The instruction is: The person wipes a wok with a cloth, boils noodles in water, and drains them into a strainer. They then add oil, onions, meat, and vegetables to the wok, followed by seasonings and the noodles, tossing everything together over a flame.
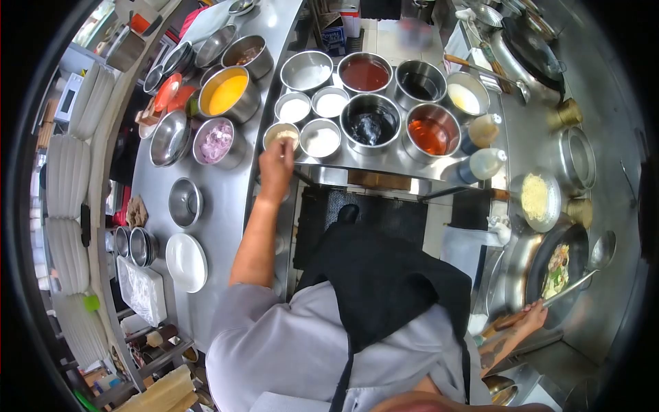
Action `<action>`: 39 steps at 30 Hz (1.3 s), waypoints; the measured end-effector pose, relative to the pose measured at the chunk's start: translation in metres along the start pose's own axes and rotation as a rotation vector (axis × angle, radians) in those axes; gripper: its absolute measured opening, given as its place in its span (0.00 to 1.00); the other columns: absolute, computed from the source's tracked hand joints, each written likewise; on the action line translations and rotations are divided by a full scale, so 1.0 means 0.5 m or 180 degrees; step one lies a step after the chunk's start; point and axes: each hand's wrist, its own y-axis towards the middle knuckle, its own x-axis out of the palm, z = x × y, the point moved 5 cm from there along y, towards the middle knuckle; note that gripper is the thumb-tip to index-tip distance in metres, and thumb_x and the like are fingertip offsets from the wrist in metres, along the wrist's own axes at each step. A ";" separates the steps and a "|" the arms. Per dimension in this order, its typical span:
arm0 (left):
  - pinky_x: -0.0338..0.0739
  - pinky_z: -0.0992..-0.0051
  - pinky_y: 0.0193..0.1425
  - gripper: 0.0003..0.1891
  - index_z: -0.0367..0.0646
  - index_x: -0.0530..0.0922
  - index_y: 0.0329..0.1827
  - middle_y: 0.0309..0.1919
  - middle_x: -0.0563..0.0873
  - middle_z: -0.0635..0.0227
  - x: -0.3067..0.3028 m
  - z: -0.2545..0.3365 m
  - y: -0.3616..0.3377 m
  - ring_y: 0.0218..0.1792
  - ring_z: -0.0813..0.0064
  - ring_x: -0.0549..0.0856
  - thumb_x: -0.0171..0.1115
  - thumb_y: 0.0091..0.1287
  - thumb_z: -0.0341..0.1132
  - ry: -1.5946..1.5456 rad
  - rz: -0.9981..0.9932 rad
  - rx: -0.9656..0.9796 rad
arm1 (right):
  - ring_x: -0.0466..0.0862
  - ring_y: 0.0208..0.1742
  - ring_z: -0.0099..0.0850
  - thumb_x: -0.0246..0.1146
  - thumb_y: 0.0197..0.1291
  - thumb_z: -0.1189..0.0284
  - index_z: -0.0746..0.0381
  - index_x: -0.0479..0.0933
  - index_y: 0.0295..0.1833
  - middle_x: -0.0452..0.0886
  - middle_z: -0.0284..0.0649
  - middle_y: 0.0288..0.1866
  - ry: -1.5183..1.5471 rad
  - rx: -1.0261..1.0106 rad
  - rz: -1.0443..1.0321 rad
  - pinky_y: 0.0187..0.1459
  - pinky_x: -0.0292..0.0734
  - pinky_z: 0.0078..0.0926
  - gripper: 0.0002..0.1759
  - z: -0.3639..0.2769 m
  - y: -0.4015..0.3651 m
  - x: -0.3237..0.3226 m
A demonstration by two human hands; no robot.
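My left hand (276,168) reaches over a small metal container of pale minced food (287,132), its fingers pinched together at the near side; what they hold is hidden. Right beside it is a container of white powder (320,141). My right hand (534,317) is closed around the handle of a long ladle (602,251), whose bowl is over the far edge of a dark wok (539,264). Inside the wok lies food with pale and green pieces (557,272). A strainer of yellow shreds (536,198) sits just beyond the wok.
Metal pots of dark liquid (371,127), red sauce (364,73) and orange liquid (431,132) stand ahead, with two squeeze bottles (482,165) beside them. On the left counter are chopped onion (216,141), yellow liquid (225,93), an empty bowl (185,202) and a white plate (186,263).
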 end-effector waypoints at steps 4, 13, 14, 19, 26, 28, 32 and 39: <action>0.78 0.68 0.36 0.07 0.34 0.82 0.38 0.31 0.85 0.52 -0.028 -0.073 0.095 0.31 0.58 0.85 0.60 0.67 0.30 -0.0217 0.0808 -0.0441 | 0.67 0.17 0.19 0.57 0.66 0.72 0.57 0.69 0.38 0.69 0.30 0.23 0.0012 0.0060 0.0162 0.18 0.63 0.19 0.04 -0.073 -0.033 0.041; 0.76 0.60 0.37 0.06 0.36 0.81 0.36 0.30 0.84 0.50 0.110 -0.260 0.179 0.33 0.50 0.84 0.59 0.65 0.30 0.0231 0.0483 -0.0348 | 0.67 0.17 0.20 0.57 0.66 0.72 0.57 0.68 0.38 0.68 0.30 0.23 -0.0204 -0.0038 -0.0272 0.18 0.63 0.20 0.04 -0.034 0.030 0.057; 0.77 0.60 0.37 0.06 0.36 0.81 0.36 0.30 0.84 0.50 0.108 -0.252 0.181 0.33 0.50 0.84 0.59 0.65 0.30 0.0135 0.0446 -0.0409 | 0.67 0.17 0.20 0.57 0.66 0.72 0.58 0.68 0.38 0.68 0.30 0.23 -0.0192 -0.0021 -0.0223 0.18 0.63 0.21 0.04 -0.048 0.016 0.063; 0.76 0.59 0.38 0.06 0.35 0.80 0.35 0.31 0.84 0.50 0.109 -0.243 0.199 0.33 0.50 0.84 0.59 0.65 0.30 0.0034 0.0580 -0.0385 | 0.67 0.17 0.20 0.56 0.66 0.73 0.58 0.69 0.39 0.68 0.30 0.23 0.0526 0.0163 -0.0119 0.18 0.64 0.21 0.03 -0.148 -0.125 0.133; 0.76 0.62 0.37 0.08 0.35 0.80 0.37 0.29 0.84 0.51 0.129 -0.257 0.194 0.32 0.52 0.84 0.58 0.66 0.32 0.0062 0.0361 -0.0340 | 0.67 0.17 0.20 0.56 0.67 0.73 0.58 0.70 0.42 0.68 0.30 0.23 -0.0395 -0.0009 -0.0214 0.18 0.64 0.19 0.02 -0.138 -0.094 0.141; 0.76 0.63 0.37 0.08 0.34 0.79 0.36 0.29 0.84 0.51 0.118 -0.252 0.191 0.32 0.52 0.84 0.58 0.66 0.31 -0.0097 0.0307 -0.0549 | 0.68 0.17 0.20 0.56 0.67 0.73 0.58 0.70 0.44 0.68 0.30 0.23 -0.0104 0.0048 -0.0084 0.18 0.64 0.19 0.03 -0.160 -0.139 0.173; 0.76 0.65 0.35 0.09 0.34 0.79 0.36 0.26 0.84 0.53 0.097 -0.255 0.190 0.29 0.57 0.84 0.57 0.67 0.32 -0.0390 0.0268 -0.0761 | 0.67 0.15 0.21 0.57 0.67 0.73 0.59 0.71 0.52 0.68 0.31 0.24 0.0199 0.0111 -0.0320 0.17 0.64 0.19 0.09 -0.184 -0.178 0.229; 0.76 0.67 0.33 0.09 0.34 0.80 0.35 0.25 0.84 0.55 0.095 -0.323 0.177 0.26 0.61 0.84 0.60 0.66 0.33 -0.0484 0.0258 -0.0849 | 0.65 0.14 0.19 0.56 0.67 0.75 0.61 0.67 0.60 0.66 0.31 0.24 0.0640 0.0086 -0.1208 0.15 0.62 0.17 0.16 -0.259 -0.281 0.366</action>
